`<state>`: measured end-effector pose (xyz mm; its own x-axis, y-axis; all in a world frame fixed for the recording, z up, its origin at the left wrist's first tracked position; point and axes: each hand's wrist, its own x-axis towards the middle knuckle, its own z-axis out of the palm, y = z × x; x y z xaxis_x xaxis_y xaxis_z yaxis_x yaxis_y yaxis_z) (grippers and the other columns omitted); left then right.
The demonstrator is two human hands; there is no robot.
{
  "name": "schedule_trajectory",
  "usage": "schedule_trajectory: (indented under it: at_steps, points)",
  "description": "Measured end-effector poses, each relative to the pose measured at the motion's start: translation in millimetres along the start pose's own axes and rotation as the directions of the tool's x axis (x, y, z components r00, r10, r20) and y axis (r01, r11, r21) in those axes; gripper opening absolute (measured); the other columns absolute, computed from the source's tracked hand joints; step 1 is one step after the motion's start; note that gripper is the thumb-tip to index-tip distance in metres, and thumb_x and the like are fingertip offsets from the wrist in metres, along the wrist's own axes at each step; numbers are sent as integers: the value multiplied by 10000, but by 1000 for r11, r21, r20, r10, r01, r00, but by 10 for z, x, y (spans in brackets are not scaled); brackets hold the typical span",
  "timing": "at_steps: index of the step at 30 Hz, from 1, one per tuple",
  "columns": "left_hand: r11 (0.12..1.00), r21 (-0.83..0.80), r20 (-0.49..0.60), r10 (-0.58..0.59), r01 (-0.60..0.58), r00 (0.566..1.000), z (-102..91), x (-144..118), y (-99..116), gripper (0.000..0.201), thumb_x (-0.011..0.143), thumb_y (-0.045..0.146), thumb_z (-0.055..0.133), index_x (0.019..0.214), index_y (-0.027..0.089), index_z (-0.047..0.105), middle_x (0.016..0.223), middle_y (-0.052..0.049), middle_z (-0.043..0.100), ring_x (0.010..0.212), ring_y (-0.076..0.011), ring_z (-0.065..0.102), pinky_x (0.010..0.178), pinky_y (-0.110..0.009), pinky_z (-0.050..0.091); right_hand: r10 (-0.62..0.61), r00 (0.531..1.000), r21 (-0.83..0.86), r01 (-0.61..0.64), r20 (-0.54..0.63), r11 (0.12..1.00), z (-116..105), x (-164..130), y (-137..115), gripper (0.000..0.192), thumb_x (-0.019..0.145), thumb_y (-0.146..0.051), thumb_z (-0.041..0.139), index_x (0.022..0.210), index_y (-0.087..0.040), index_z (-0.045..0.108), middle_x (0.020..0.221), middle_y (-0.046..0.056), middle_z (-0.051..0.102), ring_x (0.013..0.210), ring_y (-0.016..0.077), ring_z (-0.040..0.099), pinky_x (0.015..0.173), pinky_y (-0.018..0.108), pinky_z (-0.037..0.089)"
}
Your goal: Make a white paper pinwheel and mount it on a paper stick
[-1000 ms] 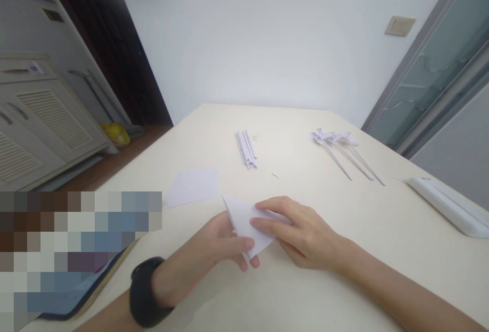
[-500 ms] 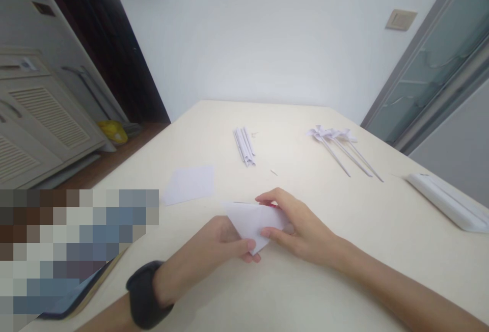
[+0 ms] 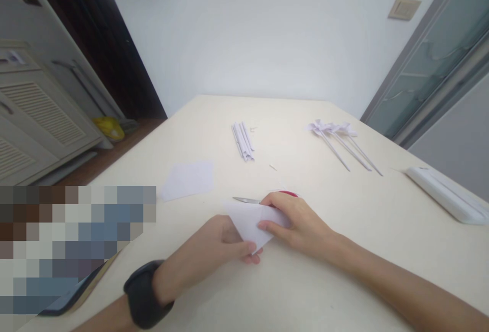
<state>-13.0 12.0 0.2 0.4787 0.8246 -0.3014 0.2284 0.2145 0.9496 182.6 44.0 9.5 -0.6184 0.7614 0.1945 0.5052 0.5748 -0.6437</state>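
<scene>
Cream tabletop (image 3: 344,250) carries no legible writing, and on it we pinch a folded white paper triangle (image 3: 250,222) at its near corner with our left hand (image 3: 214,250), while our right hand (image 3: 296,222) presses curled fingers on its right edge, beside scissors (image 3: 263,198).

Your hands have bare desk (image 3: 305,291) all along the near edge and out to the right. Just behind your right hand (image 3: 298,225), scissors (image 3: 248,200) lie with the blade pointing left. A flat paper sheet (image 3: 188,179) blocks the left front. Farther back, the bundle of rolled sticks (image 3: 242,141) and the pinwheels (image 3: 340,141) leave an open lane between them. A white case (image 3: 443,194) lines the far right.
</scene>
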Motion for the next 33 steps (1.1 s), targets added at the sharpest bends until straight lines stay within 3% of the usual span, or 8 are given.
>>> schedule_trajectory:
  at_steps: [7, 13, 19, 24, 28, 33]
  points:
    - [1000, 17, -3, 19, -19, 1000, 19, -43, 59, 158, 721, 207, 589, 859, 157, 646, 813, -32, 707, 801, -217, 652, 772, -328, 486, -34, 999, -2, 34, -13, 999, -9, -14, -9, 114, 815, -276, 535, 898, -201, 515, 882, -2, 595, 788, 142, 525, 699, 270, 385]
    - [987, 160, -77, 32, -19, 997, 40, -57, 36, 144, 737, 228, 556, 836, 170, 642, 745, -27, 701, 732, -222, 655, 681, -308, 485, -48, 999, 19, 48, -26, 999, -50, -32, -40, 107, 805, -261, 546, 889, -199, 519, 862, 2, 592, 760, 139, 514, 663, 257, 383]
    - [943, 330, -141, 105, -53, 984, 61, -54, 35, 136, 716, 162, 514, 735, 175, 648, 726, 2, 692, 701, -197, 635, 638, -266, 458, 4, 999, 140, 1, -32, 990, -77, 13, -36, 95, 832, -269, 515, 786, -187, 530, 763, -7, 562, 684, 113, 494, 597, 220, 370]
    - [953, 286, -226, 169, -100, 959, -4, -68, 174, 81, 740, 202, 535, 748, 183, 613, 701, -2, 674, 692, -185, 623, 657, -271, 461, 82, 995, 284, -61, -60, 957, -114, 21, -14, 224, 831, -278, 516, 648, -173, 440, 660, -27, 508, 608, 90, 459, 529, 194, 335]
    - [955, 281, -258, 169, -94, 951, -42, -99, 291, 113, 760, 234, 532, 795, 187, 629, 737, -18, 668, 742, -197, 616, 711, -296, 457, 144, 989, 378, -143, 26, 915, -152, 30, 16, 248, 830, -327, 505, 657, -181, 404, 629, -42, 454, 538, 75, 416, 468, 184, 307]
    - [943, 313, -309, 212, -112, 927, -60, -89, 228, 124, 773, 298, 554, 821, 215, 633, 778, -7, 674, 736, -186, 607, 676, -270, 457, 127, 990, 339, -142, 65, 930, -171, 40, 48, 242, 799, -352, 544, 658, -163, 485, 647, -30, 471, 567, 86, 435, 502, 197, 331]
